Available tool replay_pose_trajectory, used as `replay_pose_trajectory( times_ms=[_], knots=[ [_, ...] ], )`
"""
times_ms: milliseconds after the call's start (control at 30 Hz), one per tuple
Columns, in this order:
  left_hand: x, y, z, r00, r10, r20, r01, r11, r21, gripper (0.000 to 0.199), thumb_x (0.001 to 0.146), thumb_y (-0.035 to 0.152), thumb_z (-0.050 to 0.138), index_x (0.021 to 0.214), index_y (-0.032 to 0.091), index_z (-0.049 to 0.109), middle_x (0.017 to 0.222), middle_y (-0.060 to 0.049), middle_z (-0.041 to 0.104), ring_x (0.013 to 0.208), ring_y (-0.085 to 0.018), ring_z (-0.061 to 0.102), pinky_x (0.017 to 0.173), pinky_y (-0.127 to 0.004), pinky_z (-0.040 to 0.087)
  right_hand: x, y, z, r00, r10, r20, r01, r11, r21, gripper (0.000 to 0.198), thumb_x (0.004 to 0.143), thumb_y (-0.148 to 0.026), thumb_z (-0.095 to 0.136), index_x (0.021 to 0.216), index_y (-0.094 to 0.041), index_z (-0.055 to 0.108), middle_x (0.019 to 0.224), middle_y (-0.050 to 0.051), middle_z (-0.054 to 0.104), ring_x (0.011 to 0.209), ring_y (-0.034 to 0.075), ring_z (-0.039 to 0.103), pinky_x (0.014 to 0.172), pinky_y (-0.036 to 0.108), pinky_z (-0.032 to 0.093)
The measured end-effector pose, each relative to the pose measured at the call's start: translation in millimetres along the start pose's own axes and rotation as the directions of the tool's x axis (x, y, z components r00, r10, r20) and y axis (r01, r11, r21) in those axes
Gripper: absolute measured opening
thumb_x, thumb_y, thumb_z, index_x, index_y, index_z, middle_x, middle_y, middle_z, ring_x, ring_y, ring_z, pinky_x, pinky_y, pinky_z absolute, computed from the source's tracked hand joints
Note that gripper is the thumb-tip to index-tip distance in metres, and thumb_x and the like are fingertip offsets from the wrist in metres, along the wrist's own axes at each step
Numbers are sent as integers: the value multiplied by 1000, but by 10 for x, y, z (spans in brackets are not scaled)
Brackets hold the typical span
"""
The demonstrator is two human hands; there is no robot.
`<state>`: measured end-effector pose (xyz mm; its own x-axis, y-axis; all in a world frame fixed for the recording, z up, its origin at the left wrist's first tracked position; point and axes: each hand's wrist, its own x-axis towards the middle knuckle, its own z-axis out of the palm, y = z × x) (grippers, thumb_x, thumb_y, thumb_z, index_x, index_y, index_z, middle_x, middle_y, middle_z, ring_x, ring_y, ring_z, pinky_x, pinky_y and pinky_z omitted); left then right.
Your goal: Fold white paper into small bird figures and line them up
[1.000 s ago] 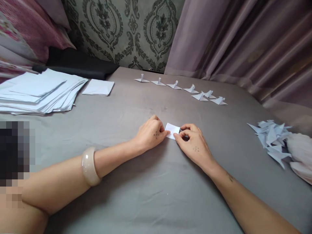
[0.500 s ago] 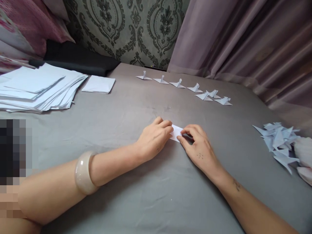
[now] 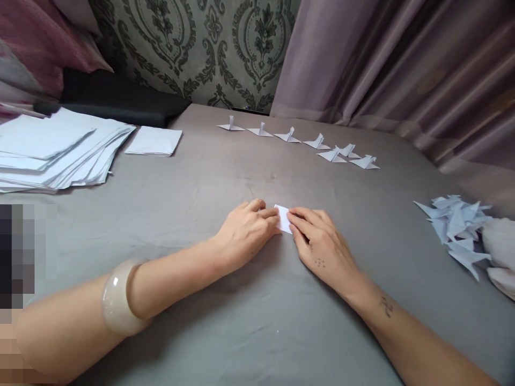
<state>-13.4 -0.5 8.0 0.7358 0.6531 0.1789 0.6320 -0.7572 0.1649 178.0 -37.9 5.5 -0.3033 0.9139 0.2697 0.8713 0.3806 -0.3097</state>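
Observation:
Between my hands, a small folded piece of white paper [image 3: 284,220] lies on the grey cloth-covered surface [image 3: 225,327]. My left hand [image 3: 251,230] grips its left end with the fingers bent, hiding that edge. At the other end, my right hand [image 3: 317,236] pinches the paper with thumb and fingers pressed together. Only the middle of the paper shows, so how it is folded is hard to make out.
Several folded paper birds [image 3: 287,135] stand in a line at the back. A heap of paper birds [image 3: 458,225] lies at the right beside a pale cloth [image 3: 499,249]. White sheets [image 3: 60,155] are piled at the left, with a smaller paper stack [image 3: 154,141] next to them.
My right hand's fingers have closed more flatly over the paper's right end. The left hand still holds the other end. The whole view has shifted slightly.

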Motion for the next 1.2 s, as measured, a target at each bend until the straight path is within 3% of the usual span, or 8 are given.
replay_pose_trajectory(
  times_ms=[300,500,667,733,833,967,1067,1200],
  knots=[
    [45,-100,1,972,230,36,-233,954,186,29,98,17,34,98,12,62,106,-12,64,97,-23,52,79,-34,44,37,80,-48,999,-2,50,-4,994,111,46,75,-8,49,117,-21,60,119,6,62,105,23,53,89,38,48],
    [27,-101,-21,971,239,26,-239,943,233,29,97,16,35,91,13,63,98,-12,64,92,-23,52,76,-34,44,70,91,-36,1000,-23,3,23,1000,3,27,88,-19,47,107,-24,66,106,6,65,96,21,56,74,32,47],
    [-23,-36,-37,995,82,-64,-77,994,73,27,94,20,39,84,14,64,92,-11,62,86,-21,53,74,-33,45,-4,55,-71,989,-148,22,150,984,-95,28,96,-23,41,97,-22,68,99,7,65,88,20,56,72,32,44],
    [-50,-5,-27,995,0,-95,-1,1000,-18,25,94,24,42,85,15,63,92,-10,61,85,-21,52,73,-32,46,-40,22,-85,991,-135,26,136,988,-67,28,96,-23,40,95,-22,68,100,7,64,89,19,57,71,32,45],
    [-75,5,8,987,-105,-118,86,984,-157,22,94,27,45,87,16,62,92,-8,60,86,-20,52,75,-32,46,-47,0,-79,1000,-17,20,15,996,84,22,94,-25,46,94,-22,67,103,6,63,92,19,58,71,30,46],
    [-64,-22,27,961,-258,-102,209,915,-345,19,91,30,51,83,17,61,91,-6,59,85,-19,52,76,-31,46,13,21,-54,985,169,48,-175,943,283,17,90,-29,53,87,-23,68,105,4,62,83,15,60,71,29,47],
    [-36,-27,1,938,-342,-49,292,860,-420,19,90,30,51,80,17,62,92,-7,60,89,-20,54,79,-33,47,48,34,-45,964,257,70,-266,909,321,20,88,-32,54,80,-22,68,109,4,61,72,13,60,68,30,47],
    [-6,-12,-23,924,-381,-19,331,825,-459,22,89,30,50,80,17,64,93,-9,60,91,-21,55,81,-36,48,59,31,-29,952,302,48,-300,889,345,24,86,-36,55,73,-20,68,109,6,62,66,13,58,67,31,48]
  ],
)
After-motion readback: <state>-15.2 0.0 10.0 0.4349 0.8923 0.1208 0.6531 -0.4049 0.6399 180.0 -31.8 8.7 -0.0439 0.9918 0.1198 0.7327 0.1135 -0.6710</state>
